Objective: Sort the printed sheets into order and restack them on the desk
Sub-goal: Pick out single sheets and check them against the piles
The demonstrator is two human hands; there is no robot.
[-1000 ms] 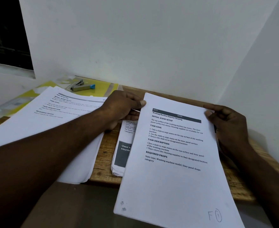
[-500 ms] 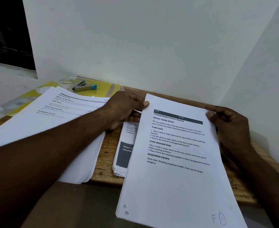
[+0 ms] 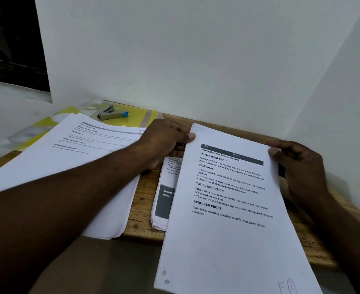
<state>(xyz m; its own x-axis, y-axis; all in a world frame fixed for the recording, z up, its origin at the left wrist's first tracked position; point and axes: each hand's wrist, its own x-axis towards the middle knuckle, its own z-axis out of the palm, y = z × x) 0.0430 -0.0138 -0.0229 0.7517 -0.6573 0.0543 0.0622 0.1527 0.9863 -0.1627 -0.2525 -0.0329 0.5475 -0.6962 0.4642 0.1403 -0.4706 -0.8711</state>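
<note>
A printed sheet [image 3: 228,234] headed "Washing Machine Exterior Cleaning" is held up over the desk's front edge, with "F 1" handwritten at its lower right corner. My left hand [image 3: 164,141] pinches its top left corner, thumb on top. My right hand [image 3: 298,166] grips its top right corner. Under the sheet lies a stack of printed sheets [image 3: 164,200] on the wooden desk [image 3: 143,209]. A second, larger stack of printed sheets [image 3: 68,158] lies at the left, partly beneath my left forearm and overhanging the desk's front edge.
A stapler with a blue end [image 3: 112,114] rests on yellow folders [image 3: 136,117] at the back left. White walls [image 3: 196,60] close the desk in at the back and right. A dark window opening [image 3: 9,39] is at upper left.
The view has shifted a little. The held sheet and both hands keep almost the same pose, the sheet drifting slightly to the right and down.
</note>
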